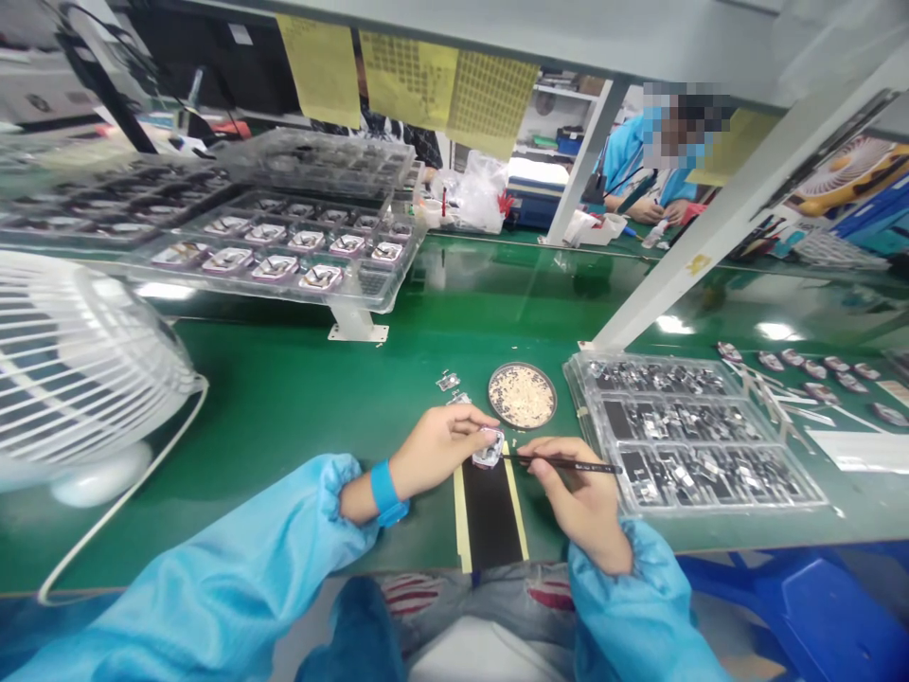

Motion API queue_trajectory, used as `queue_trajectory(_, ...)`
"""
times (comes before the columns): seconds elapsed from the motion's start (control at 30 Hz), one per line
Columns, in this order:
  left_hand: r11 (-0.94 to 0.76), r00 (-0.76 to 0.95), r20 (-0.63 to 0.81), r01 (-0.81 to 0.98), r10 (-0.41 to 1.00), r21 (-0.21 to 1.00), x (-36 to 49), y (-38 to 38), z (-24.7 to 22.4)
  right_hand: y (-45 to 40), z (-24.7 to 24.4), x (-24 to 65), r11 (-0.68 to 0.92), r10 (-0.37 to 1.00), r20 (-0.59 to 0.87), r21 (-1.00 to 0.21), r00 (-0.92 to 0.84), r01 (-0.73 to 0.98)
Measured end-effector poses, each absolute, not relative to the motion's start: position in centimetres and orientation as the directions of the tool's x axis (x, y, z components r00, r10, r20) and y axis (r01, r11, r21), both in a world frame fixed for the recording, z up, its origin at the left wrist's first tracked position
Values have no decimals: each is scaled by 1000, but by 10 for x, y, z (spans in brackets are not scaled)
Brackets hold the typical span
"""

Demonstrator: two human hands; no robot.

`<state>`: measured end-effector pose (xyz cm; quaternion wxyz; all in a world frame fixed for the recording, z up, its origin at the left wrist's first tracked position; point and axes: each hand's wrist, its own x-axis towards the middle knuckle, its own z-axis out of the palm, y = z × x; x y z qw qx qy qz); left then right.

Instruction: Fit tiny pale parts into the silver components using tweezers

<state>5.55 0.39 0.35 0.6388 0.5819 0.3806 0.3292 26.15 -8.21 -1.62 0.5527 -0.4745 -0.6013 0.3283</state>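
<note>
My left hand (441, 453), with a blue band at its wrist, pinches a small rounded, pinkish-white device housing (488, 451) above the black mat (493, 526). In my right hand (583, 500) are slim black tweezers (579, 465), held nearly level and pointing left. Their tip meets the right side of the housing; whether it grips a part there is too small to tell. Just beyond my left hand lie small metal parts (449, 382). A round dish (523, 365) of tiny pale and dark pieces stands beyond the housing.
On the right sits a clear compartment tray (588, 417) of small metallic and black parts, with several housings (820, 392) behind it. A white fan (78, 360) stands at left. Raised trays (383, 294) hold more housings. A slanted post (668, 275) rises at right; a co-worker (621, 161) sits beyond.
</note>
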Motion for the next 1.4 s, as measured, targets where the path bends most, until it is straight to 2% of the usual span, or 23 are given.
queue_trajectory(0.33, 98, 498, -90, 10, 863, 995, 54, 4, 5, -83, -15, 266, 203, 979, 202, -979, -17, 30)
queue_trajectory(0.53, 143, 433, -131, 5, 892, 990, 50, 12, 13, -128, 9, 271, 97, 986, 104, -993, -127, -64)
queue_trajectory(0.6, 182, 427, -161, -9, 890, 983, 50, 13, 15, -143, 24, 287, 112, 992, 115, -991, -48, -68)
queue_trajectory(0.67, 226, 444, -193, -21, 875, 974, 51, 12, 16, -151, 35, 312, 104, 979, 121, -989, 167, 105)
queue_trajectory(0.73, 239, 463, -212, 0, 861, 971, 52, 10, 16, -153, 41, 339, -76, 916, 108, -900, 387, 430)
queue_trajectory(0.83, 222, 481, -206, 24, 852, 975, 54, 8, 15, -150, 39, 367, -298, 902, 91, -577, 423, 760)
queue_trajectory(0.9, 206, 498, -185, 13, 847, 979, 54, 7, 15, -148, 37, 372, -336, 910, 97, -391, 402, 857)
queue_trajectory(0.97, 198, 520, -172, 4, 837, 980, 54, 7, 14, -146, 38, 369, -348, 915, 118, -256, 386, 902)
queue_trajectory(1.07, 194, 544, -158, -9, 824, 981, 54, 6, 12, -141, 42, 365, -324, 936, 83, -168, 341, 931)
queue_trajectory(1.13, 190, 557, -152, -12, 817, 982, 54, 5, 8, -138, 43, 368, -278, 953, 63, -204, 296, 939)
queue_trajectory(1.27, 193, 564, -162, 5, 810, 981, 58, 3, 3, -137, 36, 380, -116, 968, 172, -347, 184, 931)
queue_trajectory(1.4, 208, 547, -198, 44, 814, 977, 59, 1, 3, -137, 39, 377, -171, 937, 197, -467, 290, 868)
